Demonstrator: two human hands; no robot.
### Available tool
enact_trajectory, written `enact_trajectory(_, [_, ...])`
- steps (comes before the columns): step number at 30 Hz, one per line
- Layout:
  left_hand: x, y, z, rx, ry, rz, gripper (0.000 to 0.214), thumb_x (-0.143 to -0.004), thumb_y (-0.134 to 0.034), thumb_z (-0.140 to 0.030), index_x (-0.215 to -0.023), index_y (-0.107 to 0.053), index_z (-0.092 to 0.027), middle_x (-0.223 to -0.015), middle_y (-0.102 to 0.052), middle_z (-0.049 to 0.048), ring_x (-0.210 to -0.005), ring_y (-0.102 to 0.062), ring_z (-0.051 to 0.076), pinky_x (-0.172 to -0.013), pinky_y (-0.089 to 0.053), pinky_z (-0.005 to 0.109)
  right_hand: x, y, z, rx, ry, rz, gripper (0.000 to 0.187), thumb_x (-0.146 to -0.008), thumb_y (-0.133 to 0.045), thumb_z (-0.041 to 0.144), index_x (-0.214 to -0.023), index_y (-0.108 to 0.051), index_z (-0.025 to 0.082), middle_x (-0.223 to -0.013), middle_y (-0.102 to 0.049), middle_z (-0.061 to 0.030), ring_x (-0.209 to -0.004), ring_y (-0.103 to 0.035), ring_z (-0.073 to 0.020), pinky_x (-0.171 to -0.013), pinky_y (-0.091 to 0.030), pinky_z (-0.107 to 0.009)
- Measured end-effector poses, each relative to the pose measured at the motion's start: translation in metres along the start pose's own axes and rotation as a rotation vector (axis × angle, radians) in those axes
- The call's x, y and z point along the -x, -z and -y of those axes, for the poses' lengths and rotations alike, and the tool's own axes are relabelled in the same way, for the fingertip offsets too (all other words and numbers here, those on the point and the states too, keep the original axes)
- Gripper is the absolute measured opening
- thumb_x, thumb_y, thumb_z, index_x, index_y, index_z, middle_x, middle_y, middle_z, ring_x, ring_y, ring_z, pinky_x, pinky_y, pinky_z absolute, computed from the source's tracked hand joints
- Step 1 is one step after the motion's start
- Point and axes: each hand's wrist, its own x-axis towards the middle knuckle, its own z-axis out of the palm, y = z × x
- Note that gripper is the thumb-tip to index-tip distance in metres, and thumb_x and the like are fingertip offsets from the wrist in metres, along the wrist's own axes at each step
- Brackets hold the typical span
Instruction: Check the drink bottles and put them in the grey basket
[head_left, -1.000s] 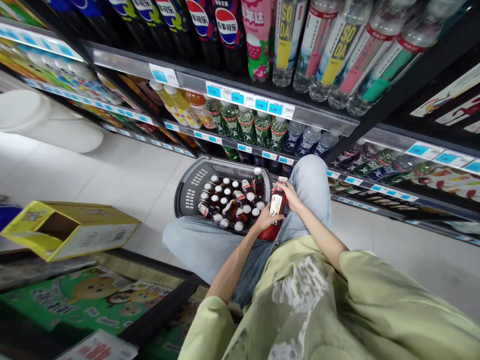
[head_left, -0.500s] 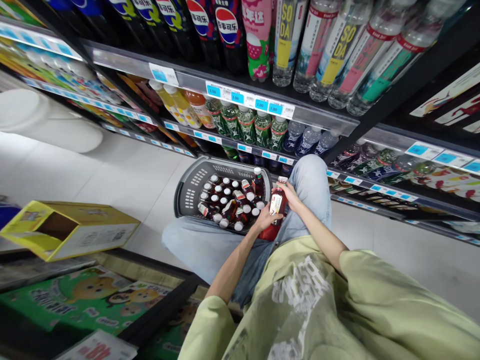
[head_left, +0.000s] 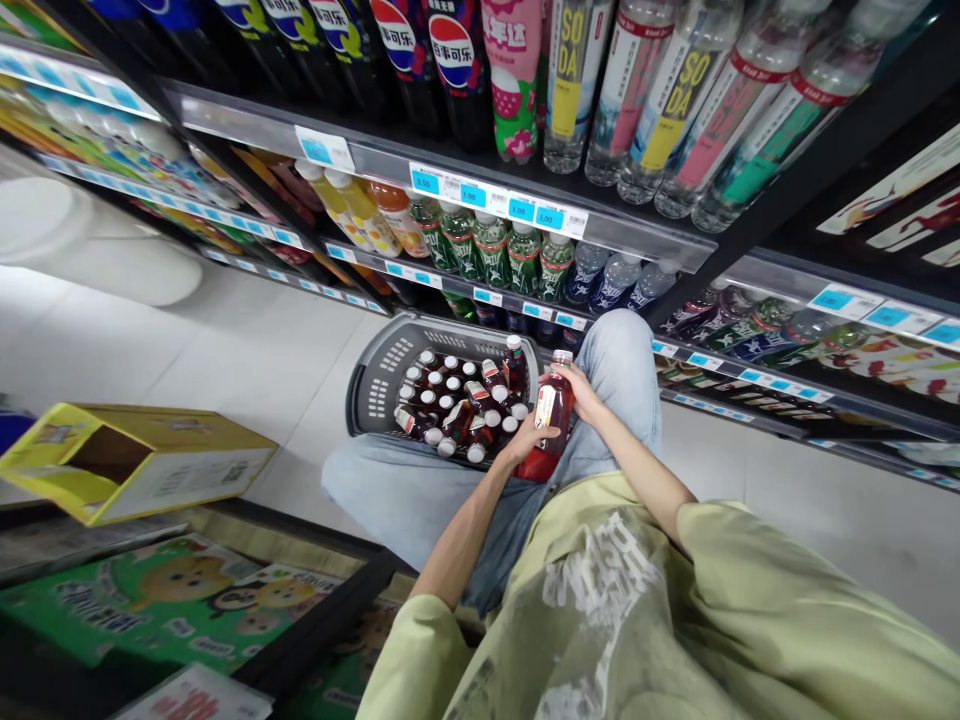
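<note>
Hardly a budge: left hand clasps the red juice bottle low, right hand grips near its cap. It stays upright by the knee, beside the grey basket (full of bottles).

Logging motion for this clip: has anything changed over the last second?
Nothing visibly changed, apart from a slight camera shift. The left hand holds the red bottle by its body, the right hand near its cap, beside the basket of bottles.

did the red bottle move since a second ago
no, the red bottle stays by the right rim of the basket, left hand and right hand on it; the view drifted slightly
</note>
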Motion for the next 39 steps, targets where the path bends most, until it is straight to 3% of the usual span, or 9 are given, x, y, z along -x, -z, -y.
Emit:
enact_trajectory(4, [0.011, -0.007, -0.004, 0.202, 0.065, 0.140, 0.079, -0.058, -0.091, -0.054, -0.121, -0.069, -0.013, -0.107, -0.081, 0.0196, -0.079, -0.078, 0.034, -0.075, -0.065, 0.047, 0.008, -0.002, 0.009, -0.083, -0.073, 0.170, 0.042, -0.086, -0.085, 0.052, -0.107, -0.064, 0.023, -0.094, -0.085, -0.0080, -0.094, -0.084, -0.0301, -0.072, -0.066, -0.035])
enact_trajectory(7, [0.014, -0.011, -0.007, 0.226, 0.089, 0.135, 0.075, -0.058, -0.092, -0.054, -0.117, -0.070, -0.014, -0.106, -0.081, 0.0185, -0.079, -0.078, 0.032, -0.072, -0.064, 0.044, 0.009, -0.004, 0.010, -0.070, -0.062, 0.138, 0.044, -0.088, -0.086, 0.055, -0.109, -0.065, 0.023, -0.090, -0.085, -0.0061, -0.090, -0.084, -0.0298, -0.067, -0.066, -0.035])
enact_trajectory(12, [0.004, -0.010, -0.009, 0.152, 0.102, 0.007, 0.079, -0.057, -0.095, -0.055, -0.120, -0.069, -0.014, -0.108, -0.080, 0.0144, -0.087, -0.076, 0.031, -0.080, -0.065, 0.045, 0.000, -0.003, 0.004, -0.059, -0.031, -0.007, 0.051, -0.086, -0.088, 0.066, -0.103, -0.062, 0.026, -0.079, -0.079, -0.0014, -0.078, -0.082, -0.0270, -0.060, -0.063, -0.034])
enact_trajectory(15, [-0.002, -0.003, -0.009, 0.011, 0.007, -0.079, 0.076, -0.072, -0.090, -0.060, -0.129, -0.067, -0.016, -0.116, -0.080, 0.0119, -0.096, -0.076, 0.028, -0.086, -0.064, 0.042, -0.004, 0.000, 0.001, -0.055, 0.022, -0.091, 0.053, -0.085, -0.088, 0.068, -0.099, -0.058, 0.027, -0.080, -0.078, 0.0004, -0.079, -0.081, -0.0246, -0.064, -0.064, -0.033])
enact_trajectory(18, [-0.006, 0.003, -0.008, -0.259, -0.088, -0.180, 0.061, -0.078, -0.089, -0.056, -0.122, -0.071, -0.017, -0.117, -0.079, 0.0095, -0.106, -0.074, 0.028, -0.096, -0.061, 0.041, -0.006, 0.002, -0.005, -0.019, 0.082, -0.134, 0.057, -0.080, -0.092, 0.066, -0.099, -0.055, 0.027, -0.083, -0.079, 0.0018, -0.078, -0.079, -0.0213, -0.067, -0.064, -0.031])
enact_trajectory(26, [-0.006, -0.002, -0.003, -0.514, -0.133, -0.308, 0.067, -0.060, -0.102, -0.043, -0.110, -0.066, -0.018, -0.105, -0.076, 0.0091, -0.102, -0.074, 0.032, -0.098, -0.061, 0.048, -0.005, 0.001, -0.011, 0.097, 0.129, -0.129, 0.056, -0.078, -0.092, 0.064, -0.103, -0.059, 0.026, -0.084, -0.079, 0.0025, -0.081, -0.078, -0.0187, -0.072, -0.063, -0.028])
enact_trajectory(29, [-0.001, -0.006, -0.007, -0.392, -0.082, -0.246, 0.067, -0.061, -0.100, -0.045, -0.111, -0.065, -0.017, -0.102, -0.076, 0.0101, -0.094, -0.075, 0.031, -0.087, -0.065, 0.048, -0.003, 0.000, -0.005, 0.060, 0.098, -0.101, 0.055, -0.078, -0.091, 0.063, -0.103, -0.059, 0.027, -0.084, -0.080, 0.0009, -0.081, -0.079, -0.0215, -0.069, -0.063, -0.031])
enact_trajectory(33, [0.007, -0.013, -0.008, -0.021, 0.068, -0.010, 0.078, -0.067, -0.094, -0.053, -0.127, -0.065, -0.013, -0.105, -0.080, 0.0161, -0.079, -0.077, 0.031, -0.061, -0.062, 0.040, 0.004, -0.003, 0.003, 0.012, 0.041, 0.014, 0.052, -0.079, -0.090, 0.063, -0.101, -0.058, 0.027, -0.089, -0.082, -0.0036, -0.087, -0.082, -0.0281, -0.069, -0.065, -0.036])
enact_trajectory(39, [0.013, -0.015, -0.003, 0.185, 0.110, 0.199, 0.086, -0.061, -0.084, -0.056, -0.132, -0.068, -0.011, -0.111, -0.081, 0.0226, -0.089, -0.080, 0.038, -0.053, -0.051, 0.032, 0.011, -0.004, 0.008, -0.066, 0.031, 0.177, 0.056, -0.075, -0.093, 0.063, -0.101, -0.061, 0.026, -0.089, -0.084, -0.0066, -0.091, -0.084, -0.0319, -0.076, -0.069, -0.041])
